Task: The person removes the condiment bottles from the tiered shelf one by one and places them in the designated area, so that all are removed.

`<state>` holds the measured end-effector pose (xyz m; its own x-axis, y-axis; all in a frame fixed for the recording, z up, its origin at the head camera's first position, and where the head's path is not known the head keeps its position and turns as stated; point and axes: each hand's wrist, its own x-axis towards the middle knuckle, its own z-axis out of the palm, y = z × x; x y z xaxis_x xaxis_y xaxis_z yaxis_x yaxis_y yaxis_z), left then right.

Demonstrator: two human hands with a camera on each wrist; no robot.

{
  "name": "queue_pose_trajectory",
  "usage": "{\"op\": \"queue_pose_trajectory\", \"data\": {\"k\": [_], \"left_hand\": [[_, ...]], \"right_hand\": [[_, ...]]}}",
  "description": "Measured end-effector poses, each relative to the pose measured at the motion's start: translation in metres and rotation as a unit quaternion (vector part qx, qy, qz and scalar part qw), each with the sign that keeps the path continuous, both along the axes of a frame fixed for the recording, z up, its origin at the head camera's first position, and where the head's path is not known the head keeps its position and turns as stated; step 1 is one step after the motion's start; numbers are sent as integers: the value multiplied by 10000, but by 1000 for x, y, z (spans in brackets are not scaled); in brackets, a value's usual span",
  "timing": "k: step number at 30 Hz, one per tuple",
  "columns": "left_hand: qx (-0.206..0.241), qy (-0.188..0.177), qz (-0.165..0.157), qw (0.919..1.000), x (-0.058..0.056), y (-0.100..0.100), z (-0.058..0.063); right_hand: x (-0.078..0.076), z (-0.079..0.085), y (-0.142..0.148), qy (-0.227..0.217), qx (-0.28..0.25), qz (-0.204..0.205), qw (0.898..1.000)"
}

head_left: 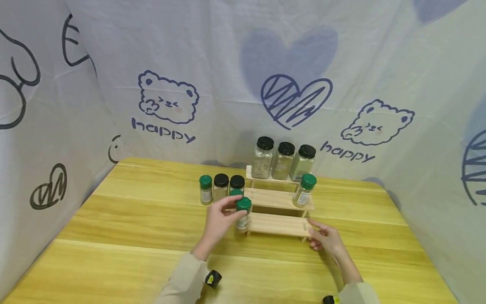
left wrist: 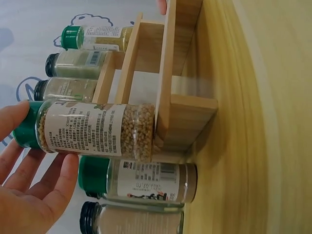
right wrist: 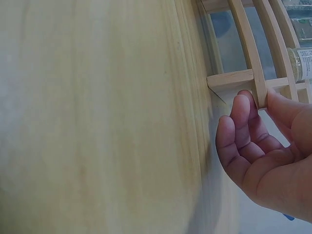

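Note:
My left hand (head_left: 219, 220) holds a spice jar (left wrist: 95, 127) by its green cap, between thumb and fingers. Tan grains show through the glass beside a white printed label. The jar is upright at the left end of the lowest step of a three-step wooden spice rack (head_left: 277, 223); whether its base touches the step's edge I cannot tell. At the other end of that step, my right hand (head_left: 327, 240) pinches the board, thumb above and fingers curled below. A green-capped jar (head_left: 304, 191) stands on the middle step's right end.
Three black-capped jars, one of them a tall jar (head_left: 263, 158), stand on the top step. Left of the rack are more jars on the wooden table (head_left: 133, 219), including a green-capped jar (head_left: 206, 190) and a black-capped jar (head_left: 221, 188). A printed cloth (head_left: 224, 76) hangs behind.

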<state>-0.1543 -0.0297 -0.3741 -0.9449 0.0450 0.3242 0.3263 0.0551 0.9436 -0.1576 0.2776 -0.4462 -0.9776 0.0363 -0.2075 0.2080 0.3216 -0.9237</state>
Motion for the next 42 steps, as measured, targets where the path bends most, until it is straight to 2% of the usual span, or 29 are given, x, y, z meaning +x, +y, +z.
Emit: {"op": "queue_pose_trajectory", "data": {"k": [13,29,36,42], "left_hand": [[-132,-138,210,9996,5,-16,0],[-416,-88,554,9976,1,-29,-5],[-345,13,784,9963,-25,-37,-39],[-366,-91,959,9947,-34,-38,-42]], "right_hand": [[-1,-2,1,-21,-41,-43,10000],[0,-1,0,-12,-74,-43,10000],[-1,-4,1,-2,-146,-70,9999],[0,-2,1,32,-139,-19,9999]]}}
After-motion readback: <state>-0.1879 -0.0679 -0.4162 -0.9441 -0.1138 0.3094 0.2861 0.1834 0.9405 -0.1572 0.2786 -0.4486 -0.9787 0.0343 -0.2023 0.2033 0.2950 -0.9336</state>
